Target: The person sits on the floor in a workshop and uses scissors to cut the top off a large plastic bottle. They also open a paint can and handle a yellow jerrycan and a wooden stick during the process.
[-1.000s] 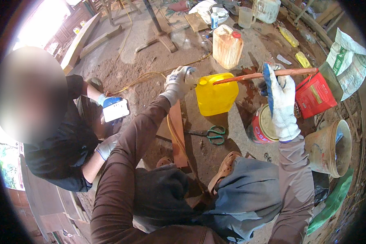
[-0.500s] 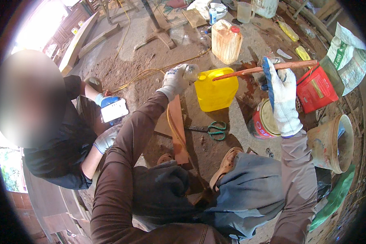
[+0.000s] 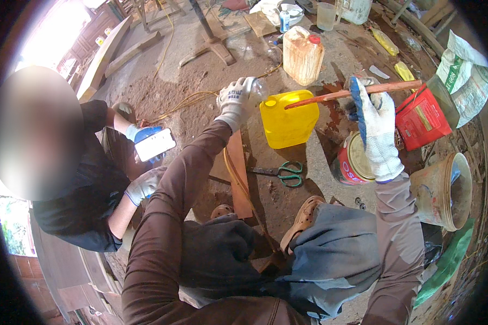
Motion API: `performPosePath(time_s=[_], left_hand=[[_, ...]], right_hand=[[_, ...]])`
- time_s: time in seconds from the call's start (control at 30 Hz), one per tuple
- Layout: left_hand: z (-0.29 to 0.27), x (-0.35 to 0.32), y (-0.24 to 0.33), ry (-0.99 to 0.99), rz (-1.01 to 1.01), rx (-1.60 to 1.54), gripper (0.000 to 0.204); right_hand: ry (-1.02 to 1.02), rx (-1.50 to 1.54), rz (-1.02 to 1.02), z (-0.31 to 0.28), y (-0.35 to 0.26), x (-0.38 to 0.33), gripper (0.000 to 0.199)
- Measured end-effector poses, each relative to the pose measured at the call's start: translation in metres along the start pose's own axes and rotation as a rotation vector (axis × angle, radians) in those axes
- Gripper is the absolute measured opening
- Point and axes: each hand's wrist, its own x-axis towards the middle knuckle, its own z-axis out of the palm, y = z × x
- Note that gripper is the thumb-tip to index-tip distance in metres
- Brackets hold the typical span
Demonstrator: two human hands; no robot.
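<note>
My left hand [image 3: 235, 100], in a white knit glove, is wrapped round a clear plastic bottle [image 3: 258, 90] held tilted at the upper left corner of a yellow plastic jug [image 3: 290, 123]. The jug stands on the ground with its upper side open. In my right hand [image 3: 378, 122], gloved in white and blue, is a reddish-stained wooden stick [image 3: 336, 95]. Its left end reaches over the jug's opening. Just below that hand stands a round red can with a pale lid [image 3: 359, 157], and a red packet [image 3: 423, 119] lies to its right.
At my left a co-worker holds a phone [image 3: 155, 144] in gloved hands. Green-handled scissors [image 3: 290, 174] and a wooden board [image 3: 237, 162] lie before my feet. A stained white jerrycan [image 3: 302, 56] stands beyond the jug; a dirty bucket [image 3: 439, 189] is at right.
My left hand has turned at the wrist and risen slightly, tipping the bottle by the jug. My right hand and the stick have hardly moved. The co-worker's phone has shifted slightly right.
</note>
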Motion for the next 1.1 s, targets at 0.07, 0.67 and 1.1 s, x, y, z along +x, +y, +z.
performPosePath(time_s=[0.07,0.67,1.1], left_hand=[[-0.004,-0.002,0.009,0.000,-0.024,-0.005,0.047],[0.021,0.002,-0.016,0.127,0.008,0.073,0.051],[0.002,0.001,0.000,0.169,0.114,0.106,0.045]], right_hand=[[0.002,0.006,0.021,-0.001,-0.002,-0.002,0.011],[-0.008,0.020,0.044,-0.002,-0.001,0.001,0.010],[0.002,0.001,0.004,-0.003,0.001,0.001,0.009]])
